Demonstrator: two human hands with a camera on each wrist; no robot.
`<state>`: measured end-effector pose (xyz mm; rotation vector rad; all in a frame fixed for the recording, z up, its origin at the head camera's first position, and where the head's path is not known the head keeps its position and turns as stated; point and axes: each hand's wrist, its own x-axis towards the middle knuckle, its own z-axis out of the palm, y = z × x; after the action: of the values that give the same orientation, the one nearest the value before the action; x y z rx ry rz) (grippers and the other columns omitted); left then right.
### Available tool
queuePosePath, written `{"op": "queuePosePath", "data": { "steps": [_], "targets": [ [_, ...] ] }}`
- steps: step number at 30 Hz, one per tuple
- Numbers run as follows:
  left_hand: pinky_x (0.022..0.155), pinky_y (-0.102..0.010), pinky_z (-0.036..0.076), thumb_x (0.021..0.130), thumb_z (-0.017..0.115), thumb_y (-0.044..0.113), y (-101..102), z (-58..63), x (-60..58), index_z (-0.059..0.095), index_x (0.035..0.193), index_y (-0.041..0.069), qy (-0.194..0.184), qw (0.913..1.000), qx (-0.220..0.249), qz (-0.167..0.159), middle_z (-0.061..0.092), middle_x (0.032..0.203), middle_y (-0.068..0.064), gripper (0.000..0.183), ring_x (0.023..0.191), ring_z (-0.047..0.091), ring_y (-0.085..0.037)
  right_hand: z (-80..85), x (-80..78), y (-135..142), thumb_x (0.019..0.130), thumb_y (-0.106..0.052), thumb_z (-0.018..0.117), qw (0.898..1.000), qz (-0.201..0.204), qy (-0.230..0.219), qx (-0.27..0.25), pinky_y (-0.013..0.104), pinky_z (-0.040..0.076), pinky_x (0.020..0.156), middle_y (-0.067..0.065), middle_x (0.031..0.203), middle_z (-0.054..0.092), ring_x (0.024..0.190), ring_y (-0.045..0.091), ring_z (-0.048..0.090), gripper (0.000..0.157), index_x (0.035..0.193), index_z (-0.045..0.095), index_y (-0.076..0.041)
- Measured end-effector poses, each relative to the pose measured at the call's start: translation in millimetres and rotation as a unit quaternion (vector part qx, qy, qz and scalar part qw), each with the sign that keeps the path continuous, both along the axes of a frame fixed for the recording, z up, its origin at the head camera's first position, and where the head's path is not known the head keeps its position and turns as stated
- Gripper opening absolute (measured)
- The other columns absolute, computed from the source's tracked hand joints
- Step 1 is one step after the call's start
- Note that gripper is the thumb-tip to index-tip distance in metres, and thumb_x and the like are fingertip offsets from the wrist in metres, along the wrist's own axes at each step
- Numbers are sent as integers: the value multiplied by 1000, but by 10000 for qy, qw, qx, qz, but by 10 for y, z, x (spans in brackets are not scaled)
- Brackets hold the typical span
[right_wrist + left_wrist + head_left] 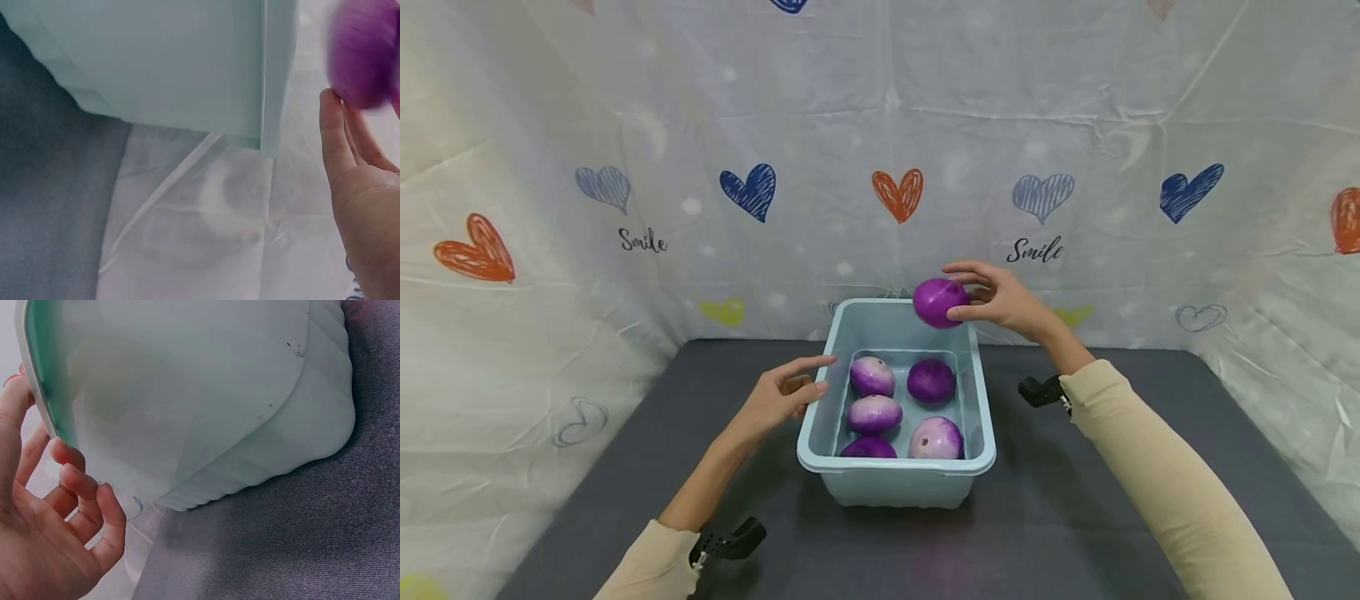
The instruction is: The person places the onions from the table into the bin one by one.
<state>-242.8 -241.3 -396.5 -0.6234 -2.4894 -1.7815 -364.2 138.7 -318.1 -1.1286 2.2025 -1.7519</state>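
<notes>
My right hand (1003,302) holds a glossy purple onion (940,302) between thumb and fingers, up over the far right corner of a pale blue plastic bin (897,468). In the right wrist view the onion (362,53) is blurred. Inside the bin lie several more onions, among them a dark purple onion (932,382) at the right and a paler onion (937,439) near the front. With loosely bent fingers, my left hand (781,392) rests at the bin's left rim, index fingertip and thumb right on it.
The bin stands on a dark grey table (1067,500). A white cloth backdrop (820,108) printed with hearts hangs behind the table and round its sides. Black devices are strapped to both wrists, below the beige sleeves (1157,467).
</notes>
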Motion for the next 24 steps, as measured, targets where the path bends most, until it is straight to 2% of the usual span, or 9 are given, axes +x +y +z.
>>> {"op": "queuePosePath", "data": {
  "steps": [4,8,11,16,18,21,24],
  "targets": [
    [62,-33,41,102,65,19,14,-16,10,58,145,11,8,10000,-2,34,44,69,-13,44,62,42,-27,-37,35,93,93,2,72,9998,90,8,-177,42,47,99,33,145,43,131,50,45,64,149,41,7],
    [62,-32,41,102,66,21,18,-19,12,59,145,15,25,10000,-41,69,46,70,-9,43,64,43,-35,-87,55,214,96,0,68,9997,-95,94,-191,40,47,100,34,145,43,132,53,42,57,147,42,11],
    [62,-33,42,102,65,20,7,-11,10,59,145,15,92,9999,-81,60,46,70,-8,43,64,44,-32,-135,66,309,98,-2,66,9994,-305,158,-57,39,46,101,32,145,44,132,51,44,55,146,43,10],
    [62,-35,42,102,65,20,-10,-7,9,59,144,14,110,9998,-117,73,43,72,-27,43,63,45,-27,-251,111,472,101,-8,65,9978,-610,201,192,38,49,97,32,143,47,127,42,52,51,145,46,10],
    [63,-34,42,102,65,20,-16,-5,17,59,144,14,99,9999,-123,69,44,74,-29,43,63,46,-26,-308,133,549,102,-10,63,9975,-669,120,209,39,50,95,32,142,47,124,38,56,50,144,46,10],
    [65,-32,44,102,66,19,-31,9,34,57,146,13,229,9996,-163,88,51,76,-21,45,65,49,-20,-406,169,688,105,-12,59,9973,-707,-9,186,43,50,95,33,143,46,122,37,58,47,144,46,10],
    [73,-35,52,104,63,20,-74,28,44,48,154,17,329,9990,53,287,60,93,-17,52,80,58,-21,-527,236,849,108,-15,54,9962,-815,15,293,50,44,101,32,146,44,125,40,54,46,146,45,8]
  ]
}}
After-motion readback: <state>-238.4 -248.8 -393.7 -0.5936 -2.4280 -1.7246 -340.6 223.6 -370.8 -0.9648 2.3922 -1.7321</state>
